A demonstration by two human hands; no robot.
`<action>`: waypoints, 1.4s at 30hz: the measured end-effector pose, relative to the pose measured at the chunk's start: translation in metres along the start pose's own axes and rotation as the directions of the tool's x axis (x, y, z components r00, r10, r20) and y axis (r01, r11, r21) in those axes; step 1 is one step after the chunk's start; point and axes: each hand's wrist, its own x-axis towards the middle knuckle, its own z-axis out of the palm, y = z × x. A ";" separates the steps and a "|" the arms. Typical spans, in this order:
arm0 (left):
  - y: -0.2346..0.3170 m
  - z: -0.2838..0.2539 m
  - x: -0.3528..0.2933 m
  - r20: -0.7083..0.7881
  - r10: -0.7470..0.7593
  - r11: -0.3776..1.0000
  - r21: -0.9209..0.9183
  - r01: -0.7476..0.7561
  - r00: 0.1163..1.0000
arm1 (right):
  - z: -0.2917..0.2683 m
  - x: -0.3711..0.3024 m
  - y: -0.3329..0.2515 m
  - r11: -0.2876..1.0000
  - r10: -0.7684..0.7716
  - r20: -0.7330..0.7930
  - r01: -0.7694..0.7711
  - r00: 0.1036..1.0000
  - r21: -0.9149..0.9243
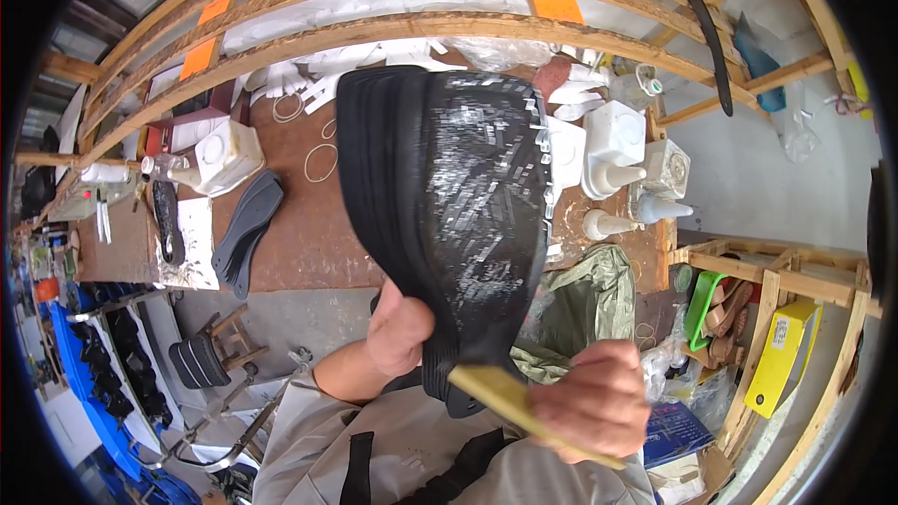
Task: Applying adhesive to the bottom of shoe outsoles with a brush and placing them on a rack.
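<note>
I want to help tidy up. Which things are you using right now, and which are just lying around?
In use:
- black shoe sole, held up by the left hand
- yellow flat tool, in the right hand

Lying about:
- white bottles
- rubber bands
- spare dark soles
- green bag

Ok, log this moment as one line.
left hand: holds black shoe sole | right hand: grips yellow brush handle at sole | behind: brown workbench

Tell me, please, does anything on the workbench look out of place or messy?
Rubber bands lie scattered loose on the brown workbench, and white scraps are heaped untidily along its far edge. Nothing looks spilled.
</note>
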 end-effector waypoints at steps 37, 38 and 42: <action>-0.013 0.002 -0.006 -0.075 0.076 0.992 0.106 -0.068 0.994 | -0.015 0.004 0.012 0.952 0.280 -0.390 -0.201 0.877 0.232; -0.008 0.005 -0.002 -0.008 0.032 0.994 0.109 -0.031 0.999 | -0.016 0.020 0.012 0.970 0.243 -0.293 -0.229 0.925 0.081; 0.002 0.027 0.002 0.055 -0.107 0.992 -0.061 0.110 0.993 | -0.023 0.055 0.029 0.872 0.489 -0.543 -0.376 0.682 0.312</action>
